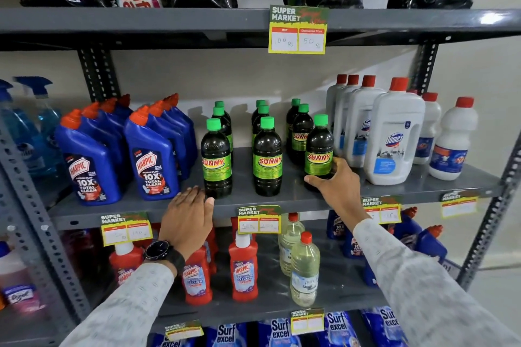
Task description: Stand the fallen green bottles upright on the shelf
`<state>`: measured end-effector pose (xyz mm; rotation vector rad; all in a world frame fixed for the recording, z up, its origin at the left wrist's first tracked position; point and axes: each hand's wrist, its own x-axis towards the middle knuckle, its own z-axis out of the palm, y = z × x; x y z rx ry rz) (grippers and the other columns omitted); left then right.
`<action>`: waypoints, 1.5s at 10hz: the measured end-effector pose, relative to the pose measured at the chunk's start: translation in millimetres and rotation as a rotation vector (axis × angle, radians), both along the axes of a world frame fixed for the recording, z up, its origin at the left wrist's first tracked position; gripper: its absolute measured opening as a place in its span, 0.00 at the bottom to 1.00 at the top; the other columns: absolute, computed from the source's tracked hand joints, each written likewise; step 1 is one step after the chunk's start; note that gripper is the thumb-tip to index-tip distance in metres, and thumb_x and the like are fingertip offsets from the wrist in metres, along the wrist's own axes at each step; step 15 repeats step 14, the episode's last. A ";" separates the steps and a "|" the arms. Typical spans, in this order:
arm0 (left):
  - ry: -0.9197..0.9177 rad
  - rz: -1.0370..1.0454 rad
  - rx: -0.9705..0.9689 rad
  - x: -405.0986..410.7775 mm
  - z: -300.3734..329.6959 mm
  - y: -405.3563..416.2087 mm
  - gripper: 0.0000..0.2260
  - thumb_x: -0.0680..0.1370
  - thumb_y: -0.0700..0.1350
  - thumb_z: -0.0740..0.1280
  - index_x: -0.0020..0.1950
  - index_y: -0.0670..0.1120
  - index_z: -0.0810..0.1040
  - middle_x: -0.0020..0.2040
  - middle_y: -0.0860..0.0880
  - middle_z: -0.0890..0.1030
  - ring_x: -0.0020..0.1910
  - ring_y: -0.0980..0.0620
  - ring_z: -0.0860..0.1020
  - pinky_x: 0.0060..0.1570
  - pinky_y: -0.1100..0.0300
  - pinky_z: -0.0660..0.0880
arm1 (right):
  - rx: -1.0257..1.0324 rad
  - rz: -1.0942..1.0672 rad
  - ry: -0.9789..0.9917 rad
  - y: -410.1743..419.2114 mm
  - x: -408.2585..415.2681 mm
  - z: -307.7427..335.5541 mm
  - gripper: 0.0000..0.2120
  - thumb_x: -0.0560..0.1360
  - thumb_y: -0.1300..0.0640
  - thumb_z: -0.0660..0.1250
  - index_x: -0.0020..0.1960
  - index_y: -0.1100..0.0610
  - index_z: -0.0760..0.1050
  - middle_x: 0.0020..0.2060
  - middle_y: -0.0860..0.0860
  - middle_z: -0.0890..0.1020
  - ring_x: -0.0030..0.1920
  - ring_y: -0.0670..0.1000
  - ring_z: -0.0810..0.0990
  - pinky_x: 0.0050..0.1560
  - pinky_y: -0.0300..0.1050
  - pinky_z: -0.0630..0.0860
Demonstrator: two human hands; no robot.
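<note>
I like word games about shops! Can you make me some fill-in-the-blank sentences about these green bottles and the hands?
1. The dark plastic bottles with green caps stand in ____ rows.
2. The right hand wraps around the front bottle of the row nearest the ____ Domex jugs.
3. The left hand, wearing a black wristwatch, rests flat on the grey metal shelf beside the ____ Harpic bottles.

Missing words: three; white; blue

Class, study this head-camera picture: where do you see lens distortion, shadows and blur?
Head view: the wide lens bows the shelf edge and splays the uprights; the green bottles cast soft shadows on the back wall; the spray bottles at far left look blurred; Sunny labels stay readable by the right hand.
</note>
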<state>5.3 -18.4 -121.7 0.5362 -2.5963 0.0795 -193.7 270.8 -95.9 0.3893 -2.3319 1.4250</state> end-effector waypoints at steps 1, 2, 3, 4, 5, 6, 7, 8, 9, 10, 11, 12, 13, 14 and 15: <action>0.014 -0.008 0.003 1.2 0.8 2.5 0.31 0.82 0.56 0.43 0.71 0.41 0.75 0.71 0.41 0.77 0.72 0.45 0.74 0.75 0.50 0.65 | -0.006 0.003 0.006 0.9 6.7 -1.3 0.38 0.65 0.41 0.82 0.69 0.53 0.74 0.57 0.48 0.84 0.53 0.47 0.78 0.55 0.47 0.77; 0.016 -0.013 0.013 1.6 1.7 3.5 0.32 0.82 0.57 0.43 0.71 0.41 0.76 0.71 0.41 0.77 0.72 0.44 0.74 0.75 0.49 0.65 | -0.008 0.006 0.013 1.2 11.3 -1.5 0.38 0.65 0.41 0.82 0.69 0.53 0.74 0.57 0.48 0.84 0.56 0.50 0.81 0.59 0.51 0.78; 0.007 -0.005 0.011 1.6 1.9 3.5 0.32 0.82 0.57 0.42 0.72 0.41 0.74 0.72 0.42 0.76 0.73 0.45 0.73 0.76 0.50 0.64 | -0.003 0.052 0.026 1.9 14.5 0.1 0.42 0.65 0.40 0.82 0.73 0.52 0.70 0.62 0.48 0.82 0.63 0.52 0.80 0.62 0.50 0.77; 0.004 -0.001 0.010 1.4 1.8 3.2 0.33 0.82 0.57 0.42 0.73 0.41 0.74 0.73 0.42 0.75 0.74 0.45 0.72 0.76 0.50 0.64 | -0.010 0.038 0.006 4.1 16.8 -2.3 0.56 0.62 0.36 0.82 0.81 0.51 0.60 0.75 0.51 0.74 0.75 0.54 0.72 0.72 0.56 0.72; 0.006 0.002 0.014 0.7 1.7 3.3 0.32 0.82 0.57 0.42 0.73 0.41 0.74 0.73 0.41 0.75 0.73 0.44 0.72 0.76 0.50 0.64 | -0.013 0.012 -0.008 6.4 16.3 -8.4 0.56 0.62 0.36 0.82 0.82 0.53 0.60 0.77 0.52 0.72 0.76 0.55 0.71 0.73 0.59 0.72; 0.009 0.005 0.023 -0.1 0.9 3.5 0.31 0.82 0.57 0.43 0.73 0.41 0.74 0.73 0.41 0.75 0.73 0.44 0.72 0.76 0.50 0.64 | 0.008 0.002 -0.001 6.0 16.1 -11.3 0.48 0.63 0.37 0.82 0.76 0.53 0.68 0.68 0.52 0.81 0.67 0.55 0.79 0.65 0.56 0.78; 0.009 0.002 0.027 0.5 1.2 3.9 0.31 0.82 0.57 0.43 0.73 0.41 0.74 0.73 0.41 0.75 0.73 0.44 0.72 0.76 0.49 0.64 | 0.029 -0.020 0.029 6.2 16.5 -13.2 0.41 0.64 0.38 0.81 0.71 0.52 0.73 0.59 0.50 0.85 0.60 0.53 0.83 0.59 0.53 0.81; 0.009 0.002 0.020 0.3 1.1 3.0 0.32 0.82 0.57 0.43 0.73 0.42 0.74 0.73 0.41 0.75 0.74 0.44 0.72 0.76 0.50 0.63 | 0.021 -0.028 0.043 6.7 14.7 -14.9 0.38 0.64 0.39 0.81 0.69 0.52 0.74 0.57 0.49 0.85 0.57 0.52 0.83 0.58 0.53 0.81; -0.003 0.006 0.023 1.0 2.2 3.9 0.32 0.82 0.58 0.42 0.74 0.42 0.73 0.74 0.42 0.74 0.75 0.45 0.71 0.77 0.50 0.62 | 0.013 -0.038 0.049 7.9 12.4 -14.2 0.35 0.65 0.41 0.82 0.67 0.52 0.75 0.56 0.49 0.85 0.56 0.51 0.83 0.57 0.50 0.80; -0.001 0.002 0.028 0.4 1.6 2.9 0.32 0.82 0.57 0.42 0.74 0.42 0.72 0.74 0.42 0.73 0.75 0.45 0.70 0.77 0.50 0.62 | 0.009 -0.042 0.047 8.2 10.6 -15.1 0.34 0.66 0.42 0.82 0.67 0.52 0.75 0.56 0.49 0.85 0.56 0.51 0.83 0.57 0.50 0.80; -0.007 -0.003 0.045 0.9 2.2 1.9 0.33 0.82 0.57 0.41 0.74 0.42 0.72 0.75 0.42 0.73 0.75 0.45 0.70 0.77 0.50 0.62 | 0.013 -0.038 0.022 8.8 13.2 -13.5 0.35 0.66 0.43 0.82 0.68 0.52 0.75 0.57 0.49 0.85 0.58 0.52 0.82 0.57 0.48 0.78; -0.007 -0.004 0.069 0.5 1.7 2.6 0.33 0.82 0.58 0.41 0.75 0.42 0.71 0.75 0.42 0.72 0.76 0.45 0.69 0.77 0.50 0.61 | 0.001 0.020 0.011 10.3 17.1 -10.7 0.38 0.66 0.41 0.82 0.71 0.50 0.72 0.61 0.49 0.84 0.61 0.52 0.82 0.59 0.48 0.78; 0.069 -0.038 0.200 8.9 8.5 9.9 0.30 0.84 0.58 0.45 0.77 0.43 0.67 0.77 0.42 0.70 0.76 0.45 0.68 0.77 0.49 0.62 | -0.025 0.037 0.040 16.5 34.1 1.1 0.42 0.69 0.41 0.80 0.77 0.52 0.67 0.70 0.50 0.79 0.70 0.53 0.77 0.65 0.48 0.74; 0.318 -0.067 0.266 12.0 26.1 24.2 0.28 0.84 0.59 0.49 0.78 0.45 0.65 0.76 0.43 0.71 0.75 0.46 0.71 0.69 0.47 0.73 | -0.169 -0.033 0.172 29.4 52.5 33.2 0.40 0.74 0.40 0.76 0.80 0.50 0.65 0.76 0.48 0.74 0.75 0.51 0.71 0.74 0.56 0.70; 0.318 -0.067 0.266 12.0 26.1 24.2 0.28 0.84 0.59 0.49 0.78 0.45 0.65 0.76 0.43 0.71 0.75 0.46 0.71 0.69 0.47 0.73 | -0.169 -0.033 0.172 29.4 52.5 33.2 0.40 0.74 0.40 0.76 0.80 0.50 0.65 0.76 0.48 0.74 0.75 0.51 0.71 0.74 0.56 0.70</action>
